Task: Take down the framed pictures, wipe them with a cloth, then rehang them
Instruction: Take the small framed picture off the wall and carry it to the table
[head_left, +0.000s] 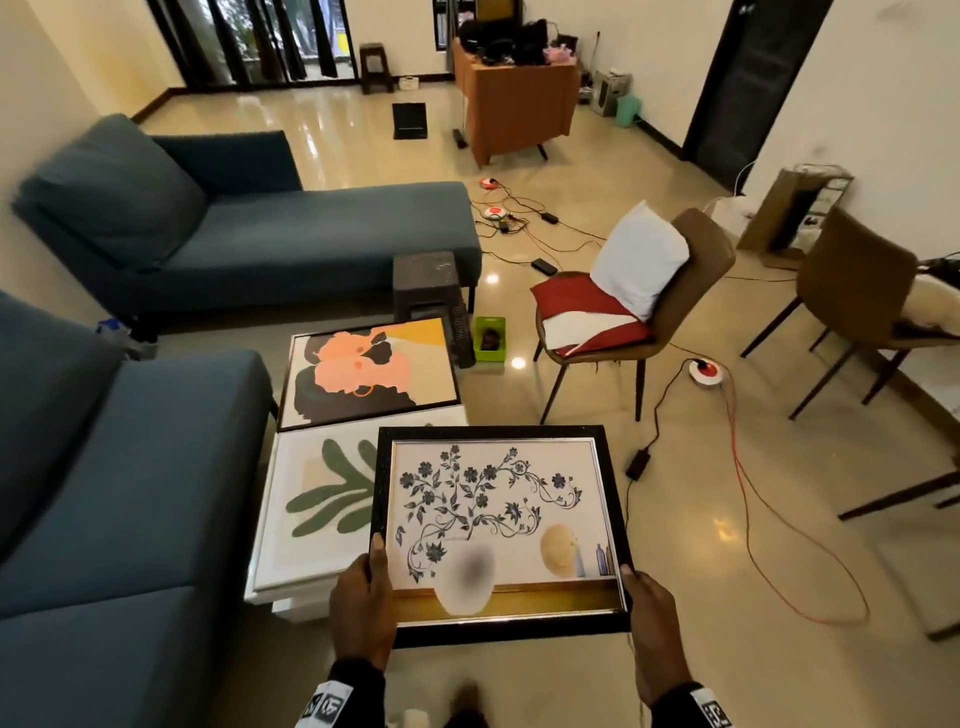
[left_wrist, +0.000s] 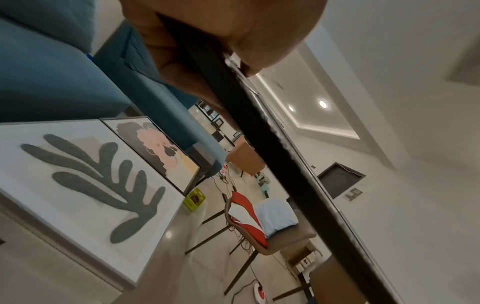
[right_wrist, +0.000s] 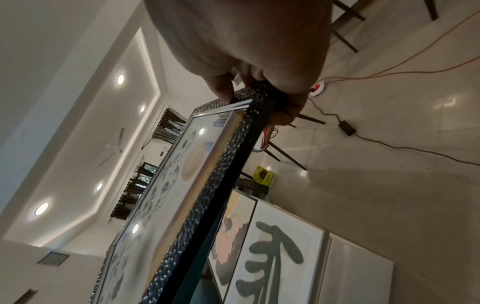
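I hold a black-framed flower picture flat in front of me, above the floor. My left hand grips its near left corner, thumb on the frame's face. My right hand grips the near right corner. The frame's dark edge runs across the left wrist view under my fingers, and its textured edge shows in the right wrist view. Two more pictures lie on a low white table: a green-leaf picture and, beyond it, a pink and black abstract picture.
Blue sofas stand on the left and behind the table. A brown chair with red and white cushions stands to the right. Cables and red-white power hubs trail over the tiled floor. A small green basket sits by a dark stool.
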